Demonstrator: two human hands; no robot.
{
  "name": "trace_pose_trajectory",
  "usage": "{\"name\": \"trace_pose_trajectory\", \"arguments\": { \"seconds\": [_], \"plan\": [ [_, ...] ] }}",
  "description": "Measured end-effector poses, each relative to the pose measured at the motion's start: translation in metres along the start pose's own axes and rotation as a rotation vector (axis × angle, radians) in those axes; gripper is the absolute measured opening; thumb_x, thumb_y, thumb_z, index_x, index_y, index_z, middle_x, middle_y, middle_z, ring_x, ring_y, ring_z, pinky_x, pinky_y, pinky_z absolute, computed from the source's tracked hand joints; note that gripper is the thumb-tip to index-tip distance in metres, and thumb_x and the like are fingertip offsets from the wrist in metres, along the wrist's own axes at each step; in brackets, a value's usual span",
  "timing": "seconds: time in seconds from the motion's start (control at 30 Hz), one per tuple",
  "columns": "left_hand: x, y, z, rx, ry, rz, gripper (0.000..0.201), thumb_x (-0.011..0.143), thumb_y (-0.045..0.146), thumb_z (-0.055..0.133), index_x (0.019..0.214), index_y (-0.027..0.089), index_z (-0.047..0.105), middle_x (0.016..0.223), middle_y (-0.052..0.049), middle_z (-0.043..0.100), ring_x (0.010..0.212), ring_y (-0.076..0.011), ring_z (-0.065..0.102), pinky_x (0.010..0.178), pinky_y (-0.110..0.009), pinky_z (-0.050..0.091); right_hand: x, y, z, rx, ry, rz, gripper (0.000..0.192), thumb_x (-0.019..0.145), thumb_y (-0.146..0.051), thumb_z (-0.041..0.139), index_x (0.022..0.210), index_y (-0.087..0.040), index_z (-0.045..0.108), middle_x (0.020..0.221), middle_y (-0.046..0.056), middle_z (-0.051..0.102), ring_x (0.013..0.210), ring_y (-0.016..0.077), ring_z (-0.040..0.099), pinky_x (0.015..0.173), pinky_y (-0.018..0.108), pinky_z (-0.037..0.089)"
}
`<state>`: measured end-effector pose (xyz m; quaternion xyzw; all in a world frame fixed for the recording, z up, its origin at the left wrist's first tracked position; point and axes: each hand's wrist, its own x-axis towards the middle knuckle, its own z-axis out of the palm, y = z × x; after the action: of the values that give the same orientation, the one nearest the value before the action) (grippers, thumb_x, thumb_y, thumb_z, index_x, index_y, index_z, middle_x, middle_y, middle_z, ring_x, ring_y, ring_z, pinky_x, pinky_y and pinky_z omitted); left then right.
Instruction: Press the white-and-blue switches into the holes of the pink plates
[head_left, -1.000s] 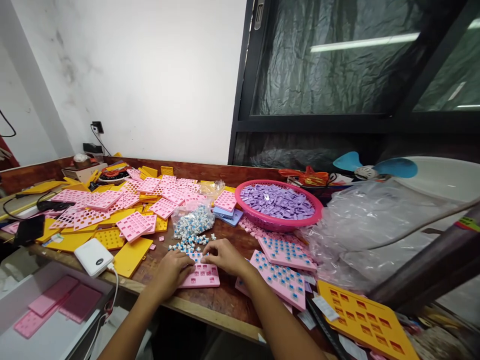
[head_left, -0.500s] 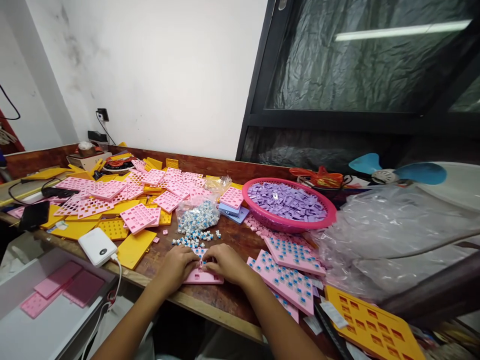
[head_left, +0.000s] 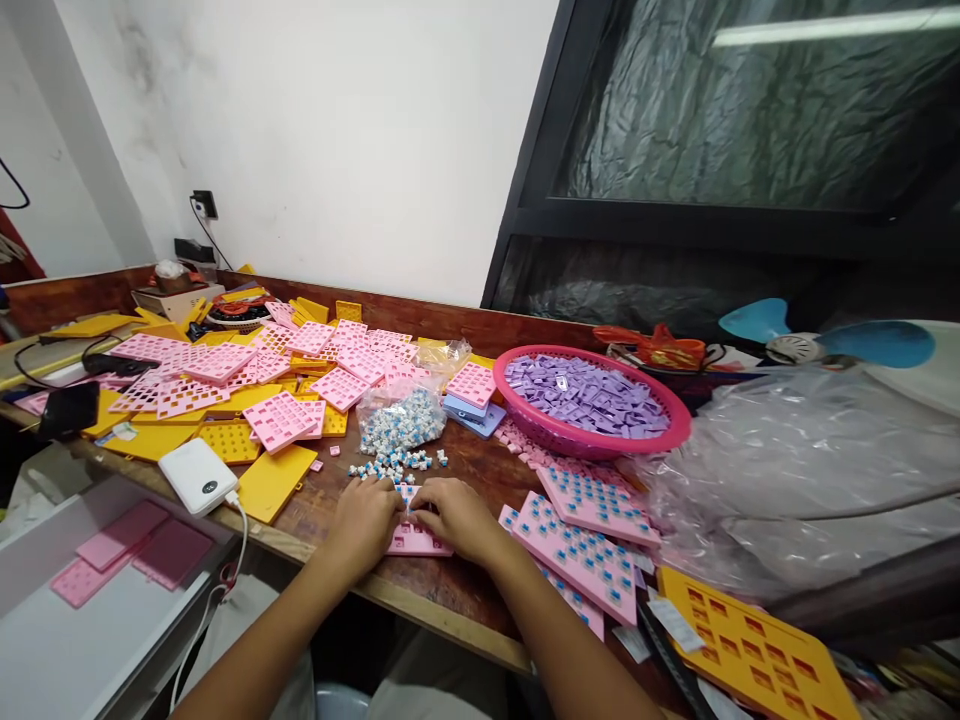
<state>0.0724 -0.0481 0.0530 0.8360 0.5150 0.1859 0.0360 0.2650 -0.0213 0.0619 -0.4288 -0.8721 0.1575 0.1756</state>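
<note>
Both hands have barely shifted: left hand point(head_left: 367, 522) and right hand point(head_left: 455, 516) lie knuckles-up, fingers curled narrow, pressing on the pink plate point(head_left: 417, 540); any grasp is hidden.

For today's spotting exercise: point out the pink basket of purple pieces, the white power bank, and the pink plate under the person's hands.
Pink basket point(head_left: 675, 437), head view, front rim.
White power bank point(head_left: 198, 476), head view, top face.
Pink plate point(head_left: 415, 543), head view, near edge between the hands.

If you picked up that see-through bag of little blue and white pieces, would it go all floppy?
Probably yes. The clear bag looks thin and crinkled, so it would likely sag around its load. It lies open toward the loose pieces scattered on the table, so more might spill out. Packed that full, it may feel fairly heavy.
</note>
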Motion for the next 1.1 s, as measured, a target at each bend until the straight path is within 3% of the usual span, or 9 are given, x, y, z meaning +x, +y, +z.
{"name": "trace_pose_trajectory", "arguments": {
  "seconds": [0.17, 0.37, 0.5, 0.6, 0.7, 0.83, 0.9, 1.0, 1.1],
  "plan": [
    [-0.005, -0.003, 0.003, -0.002, -0.006, 0.014, 0.02, 0.099, 0.026, 0.056, 0.093, 0.023, 0.075, 0.1, -0.007, 0.071, 0.101, -0.0272, 0.061, 0.085, -0.041, 0.042, -0.001, -0.011, -0.005, -0.148, -0.029, 0.006, 0.008, 0.09, -0.028, 0.07, 0.089, -0.025, 0.078, 0.091, 0.004, 0.076, 0.085, 0.0201, 0.067, 0.068, 0.028, 0.038],
    [-0.037, 0.01, 0.014, 0.094, 0.068, 0.118, 0.031, 0.103, 0.03, 0.044, 0.126, 0.021, 0.063, 0.118, -0.012, 0.066, 0.112, -0.0303, 0.056, 0.1, -0.05, 0.039, 0.001, -0.024, 0.001, -0.356, -0.136, -0.032, 0.02, 0.097, -0.021, 0.058, 0.091, -0.02, 0.077, 0.097, 0.01, 0.076, 0.086, 0.0226, 0.068, 0.074, 0.03, 0.041],
    [-0.045, 0.018, 0.019, 0.126, 0.084, 0.139, 0.03, 0.102, 0.027, 0.043, 0.123, 0.018, 0.063, 0.117, -0.014, 0.064, 0.113, -0.0305, 0.055, 0.105, -0.052, 0.038, -0.002, -0.036, 0.007, -0.449, -0.183, -0.103, 0.015, 0.091, -0.019, 0.063, 0.09, -0.013, 0.077, 0.096, 0.016, 0.075, 0.088, 0.0272, 0.068, 0.08, 0.034, 0.042],
    [-0.047, 0.017, 0.019, 0.103, 0.089, 0.144, 0.032, 0.101, 0.029, 0.045, 0.127, 0.018, 0.061, 0.12, -0.013, 0.064, 0.117, -0.0307, 0.054, 0.105, -0.05, 0.039, -0.005, -0.033, 0.004, -0.387, -0.143, -0.09, 0.015, 0.089, -0.02, 0.063, 0.084, -0.014, 0.077, 0.092, 0.014, 0.074, 0.083, 0.0246, 0.067, 0.078, 0.033, 0.043],
    [-0.048, 0.008, 0.016, -0.003, 0.103, 0.137, 0.036, 0.101, 0.032, 0.048, 0.133, 0.021, 0.06, 0.118, -0.012, 0.065, 0.113, -0.0293, 0.056, 0.1, -0.047, 0.043, -0.002, -0.017, -0.001, -0.199, 0.004, -0.011, 0.021, 0.094, -0.024, 0.058, 0.085, -0.019, 0.077, 0.09, 0.008, 0.074, 0.083, 0.0202, 0.066, 0.077, 0.029, 0.044],
    [-0.031, -0.015, 0.004, -0.195, 0.175, 0.046, 0.031, 0.101, 0.027, 0.047, 0.125, 0.023, 0.067, 0.117, -0.011, 0.067, 0.11, -0.0254, 0.059, 0.096, -0.041, 0.047, 0.011, 0.003, 0.001, -0.05, 0.233, 0.092, 0.026, 0.097, -0.021, 0.054, 0.114, -0.021, 0.074, 0.109, 0.008, 0.072, 0.1, 0.0201, 0.065, 0.089, 0.028, 0.045],
    [-0.014, -0.029, -0.003, -0.191, 0.176, 0.003, 0.032, 0.1, 0.02, 0.045, 0.122, 0.022, 0.069, 0.119, -0.012, 0.067, 0.112, -0.026, 0.06, 0.097, -0.041, 0.046, 0.017, 0.008, 0.006, -0.057, 0.19, 0.082, 0.035, 0.095, -0.015, 0.052, 0.123, -0.024, 0.072, 0.118, 0.007, 0.07, 0.107, 0.02, 0.064, 0.093, 0.027, 0.045],
    [0.015, -0.048, -0.01, -0.198, 0.047, 0.107, 0.033, 0.092, 0.012, 0.052, 0.112, 0.025, 0.075, 0.108, -0.007, 0.072, 0.1, -0.0216, 0.066, 0.091, -0.033, 0.049, 0.021, 0.012, 0.01, -0.077, 0.053, 0.04, 0.046, 0.09, -0.006, 0.05, 0.121, -0.029, 0.074, 0.123, 0.004, 0.069, 0.113, 0.0197, 0.063, 0.097, 0.027, 0.044],
    [0.037, -0.06, -0.011, -0.209, -0.087, 0.216, 0.036, 0.085, 0.006, 0.056, 0.103, 0.028, 0.079, 0.103, -0.003, 0.074, 0.097, -0.0187, 0.068, 0.087, -0.027, 0.049, 0.02, 0.017, 0.008, -0.093, 0.019, 0.076, 0.044, 0.089, -0.006, 0.05, 0.116, -0.029, 0.077, 0.117, 0.004, 0.072, 0.111, 0.0207, 0.064, 0.097, 0.027, 0.043]
  ]
}}
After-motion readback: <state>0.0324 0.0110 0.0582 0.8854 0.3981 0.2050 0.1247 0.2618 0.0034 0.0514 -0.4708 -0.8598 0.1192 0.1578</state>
